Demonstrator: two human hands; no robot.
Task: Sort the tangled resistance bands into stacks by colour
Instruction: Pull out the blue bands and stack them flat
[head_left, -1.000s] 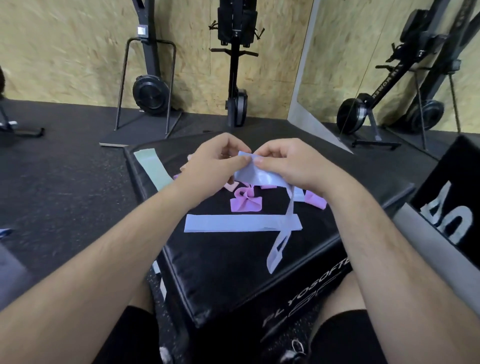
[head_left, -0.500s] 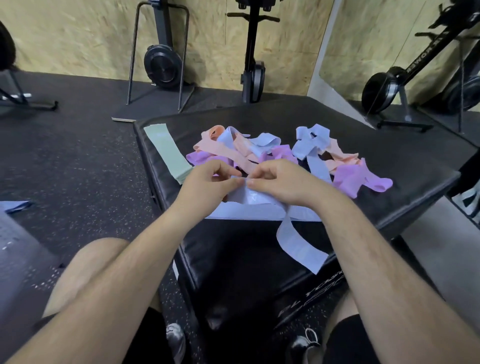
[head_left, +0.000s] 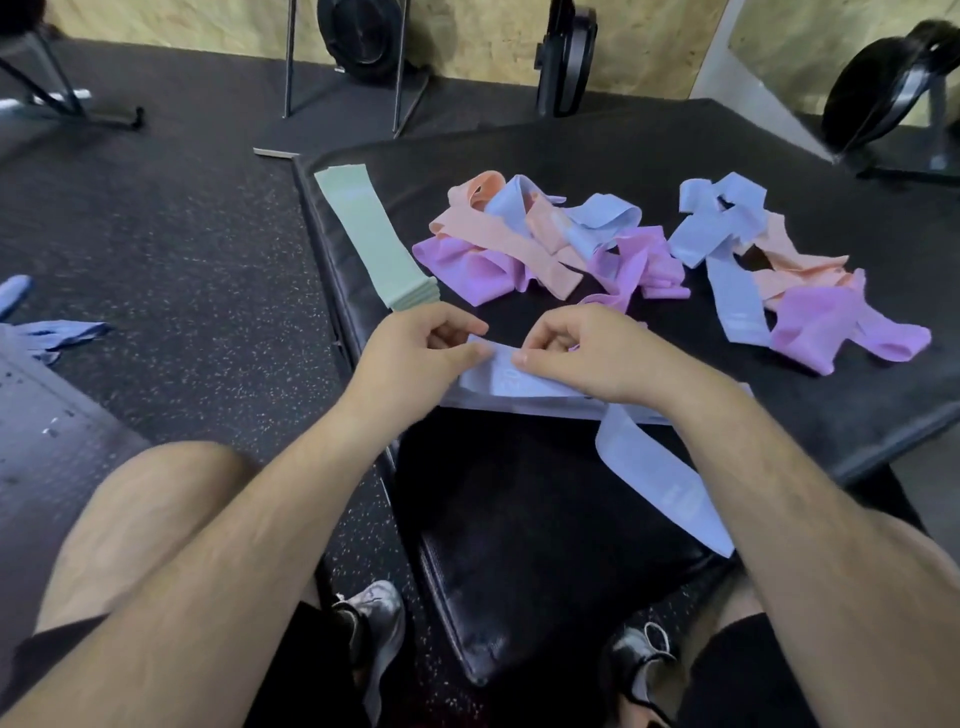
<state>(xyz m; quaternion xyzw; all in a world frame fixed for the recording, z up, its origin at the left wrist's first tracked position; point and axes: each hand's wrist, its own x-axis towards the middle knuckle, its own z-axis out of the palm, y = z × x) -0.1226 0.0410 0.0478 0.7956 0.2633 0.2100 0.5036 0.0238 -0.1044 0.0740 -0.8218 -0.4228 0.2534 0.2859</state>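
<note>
Both my hands pinch one light blue band (head_left: 524, 379) just above the black padded box (head_left: 545, 519). My left hand (head_left: 415, 348) holds its left end; my right hand (head_left: 582, 353) holds it a little further right. The band's free end hangs down toward the box's front. Under it lies a flat blue band (head_left: 524, 406). A stack of green bands (head_left: 374, 234) lies flat at the box's left edge. Two tangles of peach, blue and purple bands sit further back: one in the middle (head_left: 545, 244), one on the right (head_left: 789, 275).
Blue bands (head_left: 57, 332) lie on the rubber floor at the left, beside a grey mat (head_left: 41, 431). Gym machines stand along the chipboard wall behind. A mirror leans at the back right. My knees and shoes are below the box.
My hands lowered the blue band toward the flat blue one on the box. The camera tilted down, bringing both tangles into view.
</note>
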